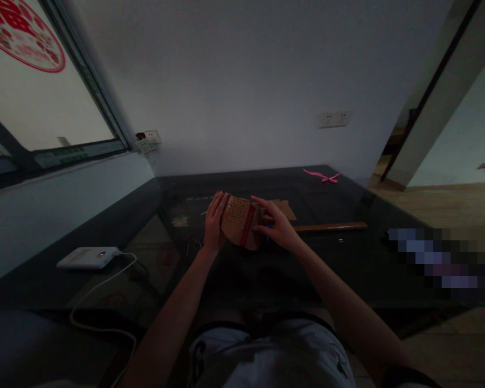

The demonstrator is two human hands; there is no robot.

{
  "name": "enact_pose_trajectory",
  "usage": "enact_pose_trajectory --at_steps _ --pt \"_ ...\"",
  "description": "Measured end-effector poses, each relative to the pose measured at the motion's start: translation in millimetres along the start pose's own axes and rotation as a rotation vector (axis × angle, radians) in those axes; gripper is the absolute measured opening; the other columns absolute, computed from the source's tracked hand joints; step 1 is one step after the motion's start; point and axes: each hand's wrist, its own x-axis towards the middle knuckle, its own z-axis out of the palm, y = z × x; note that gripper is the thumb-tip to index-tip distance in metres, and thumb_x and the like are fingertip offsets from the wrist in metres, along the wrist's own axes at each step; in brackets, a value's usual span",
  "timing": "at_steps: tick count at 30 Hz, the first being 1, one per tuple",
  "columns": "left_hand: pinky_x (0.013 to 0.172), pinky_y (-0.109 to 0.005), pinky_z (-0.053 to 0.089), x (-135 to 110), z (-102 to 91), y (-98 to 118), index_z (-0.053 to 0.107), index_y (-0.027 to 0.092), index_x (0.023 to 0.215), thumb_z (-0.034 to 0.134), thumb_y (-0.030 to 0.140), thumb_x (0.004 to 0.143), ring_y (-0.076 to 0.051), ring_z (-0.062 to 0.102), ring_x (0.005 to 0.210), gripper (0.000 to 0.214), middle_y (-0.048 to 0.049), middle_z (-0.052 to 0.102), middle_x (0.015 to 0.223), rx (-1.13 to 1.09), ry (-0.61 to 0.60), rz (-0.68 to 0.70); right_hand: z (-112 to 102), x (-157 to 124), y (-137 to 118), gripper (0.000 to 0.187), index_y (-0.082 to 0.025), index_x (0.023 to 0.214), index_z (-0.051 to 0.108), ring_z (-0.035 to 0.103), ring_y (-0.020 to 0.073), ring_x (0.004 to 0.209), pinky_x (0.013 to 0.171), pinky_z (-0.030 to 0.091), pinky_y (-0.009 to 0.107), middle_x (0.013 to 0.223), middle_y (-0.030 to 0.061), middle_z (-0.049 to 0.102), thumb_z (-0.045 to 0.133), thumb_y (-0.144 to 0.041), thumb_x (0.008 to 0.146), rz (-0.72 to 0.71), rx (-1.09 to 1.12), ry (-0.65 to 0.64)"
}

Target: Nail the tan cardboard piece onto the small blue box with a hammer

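Over the dark table, both of my hands hold a rounded tan piece point(235, 220) with a dotted, holed-looking surface and a red band across it. I cannot make out its exact kind. My left hand point(215, 221) presses along its left side, fingers together and pointing up. On its right edge, the thumb and fingers of my right hand point(275, 223) grip near the red band. Behind my right hand lies a torn-edged brown piece that looks like cardboard point(286, 210). A brown wooden stick point(331, 227) extends rightward from beside that hand; its left end is hidden.
A white device like a power bank point(89, 257), with a white cable point(92, 288), lies at left. Small thin bits point(193, 245) lie left of my hands. A pink ribbon-like strip point(327, 178) rests near the back right corner. Wall sockets point(334, 119) are behind the dark table point(307, 269).
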Motion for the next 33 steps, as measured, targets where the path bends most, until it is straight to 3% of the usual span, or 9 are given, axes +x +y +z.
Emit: enact_pose_trajectory --at_steps 7,13,19,22,25,29,33 --pt "0.112 -0.044 0.024 -1 -0.5 4 0.037 0.031 0.138 0.04 0.021 0.09 -0.021 0.031 0.135 0.049 -0.0032 0.038 0.144 -0.014 -0.008 0.001 -2 1 -2 0.057 -0.029 0.126 0.052 0.055 0.0219 0.11 0.091 0.046 0.038 0.124 0.0062 0.056 0.07 -0.025 0.072 0.064 0.185 -0.003" --pt "0.113 -0.042 0.025 3 -8.8 3 0.041 0.029 0.137 0.042 0.024 0.09 -0.021 0.032 0.134 0.047 -0.0029 0.04 0.143 -0.06 0.041 -0.004 -1 3 0 0.052 -0.026 0.12 0.056 0.055 0.0225 0.111 0.096 0.043 0.039 0.12 0.0056 0.059 0.072 -0.026 0.07 0.037 0.249 0.021" --pt "0.108 -0.036 0.036 15 -19.9 31 0.044 0.03 0.135 0.043 0.03 0.09 -0.02 0.044 0.126 0.045 -0.0002 0.046 0.139 -0.257 0.158 -0.078 -6 7 -16 0.061 -0.028 0.127 0.05 0.059 0.0227 0.104 0.087 0.048 0.037 0.115 0.0053 0.062 0.07 -0.024 0.07 0.063 0.262 0.026" --pt "0.101 -0.036 0.043 20 -12.2 42 0.044 0.029 0.134 0.041 0.035 0.091 -0.021 0.05 0.121 0.044 -0.0013 0.051 0.134 -0.426 0.201 -0.164 -12 12 -24 0.058 -0.027 0.125 0.052 0.058 0.0228 0.104 0.085 0.049 0.037 0.115 0.0057 0.062 0.069 -0.023 0.07 0.058 0.214 0.064" --pt "0.097 -0.035 0.047 18 5.2 36 0.043 0.029 0.135 0.042 0.04 0.09 -0.021 0.053 0.118 0.047 -0.003 0.054 0.132 -0.55 0.214 -0.245 -17 17 -23 0.054 -0.025 0.121 0.055 0.058 0.023 0.103 0.084 0.048 0.037 0.115 0.0064 0.062 0.069 -0.023 0.069 0.077 0.169 0.103" --pt "0.089 -0.036 0.053 11 27.1 18 0.037 0.03 0.139 0.042 0.041 0.09 -0.02 0.061 0.107 0.05 -0.005 0.058 0.127 -0.715 0.121 -0.4 -18 20 -11 0.052 -0.023 0.117 0.057 0.059 0.0235 0.1 0.082 0.048 0.037 0.111 0.0072 0.063 0.07 -0.024 0.067 0.14 0.136 0.166" --pt "0.085 -0.037 0.054 10 30.1 15 0.045 0.029 0.133 0.051 0.032 0.086 -0.022 0.061 0.105 0.047 -0.0067 0.059 0.125 -0.925 0.061 -0.576 -16 19 2 0.052 -0.021 0.116 0.057 0.06 0.0213 0.088 0.078 0.049 0.037 0.099 0.0063 0.064 0.07 -0.025 0.066 0.174 0.068 0.247"
